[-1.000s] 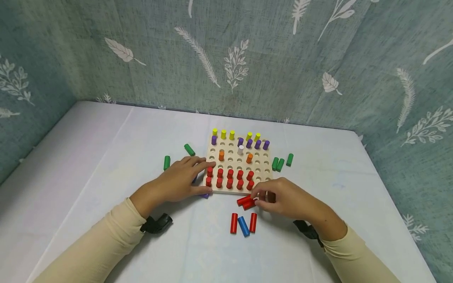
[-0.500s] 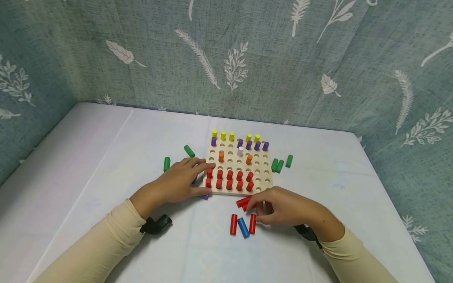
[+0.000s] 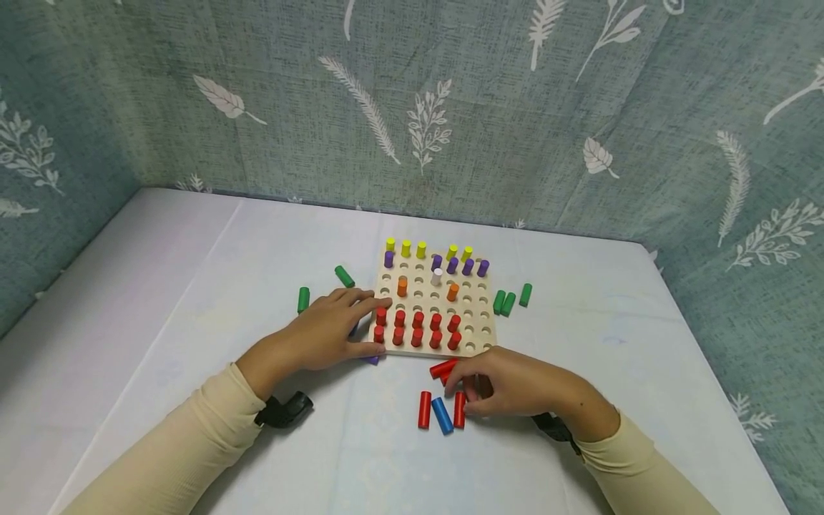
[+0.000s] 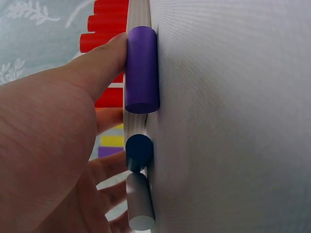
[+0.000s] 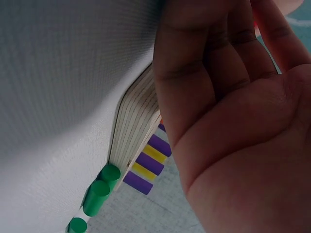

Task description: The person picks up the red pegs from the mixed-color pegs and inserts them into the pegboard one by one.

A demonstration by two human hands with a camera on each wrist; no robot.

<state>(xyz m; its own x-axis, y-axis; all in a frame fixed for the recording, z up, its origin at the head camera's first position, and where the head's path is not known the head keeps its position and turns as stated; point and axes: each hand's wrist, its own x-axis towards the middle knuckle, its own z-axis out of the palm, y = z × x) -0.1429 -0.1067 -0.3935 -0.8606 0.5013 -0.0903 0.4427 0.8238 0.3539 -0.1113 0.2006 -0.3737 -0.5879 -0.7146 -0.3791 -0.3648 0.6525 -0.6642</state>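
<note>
My left hand (image 3: 325, 325) lies at the left edge of a wooden pegboard (image 3: 479, 315), thumb at the near corner and index finger on the side. Under that thumb, in the left wrist view, a purple peg (image 4: 142, 70) lies against the board, with a dark blue peg (image 4: 139, 151) and a grey-white peg (image 4: 141, 201) farther along. My right hand (image 3: 515, 383) is low over the table, thumb and index finger bent on either side of a loose red peg (image 3: 460, 415), the gap looking wider than the peg. In the right wrist view the palm hides the fingertips.
Standing in the board are two rows of red pegs (image 3: 418, 337), plus orange, white, purple and yellow ones. Another red peg (image 3: 425, 410) and a blue peg (image 3: 442, 415) lie in front, red pegs (image 3: 443, 368) by the board's near edge. Green pegs (image 3: 508, 304) lie at both sides.
My right hand has moved from the red pegs by the board's near edge toward me, to the loose red peg in front. The left hand has stayed in place.
</note>
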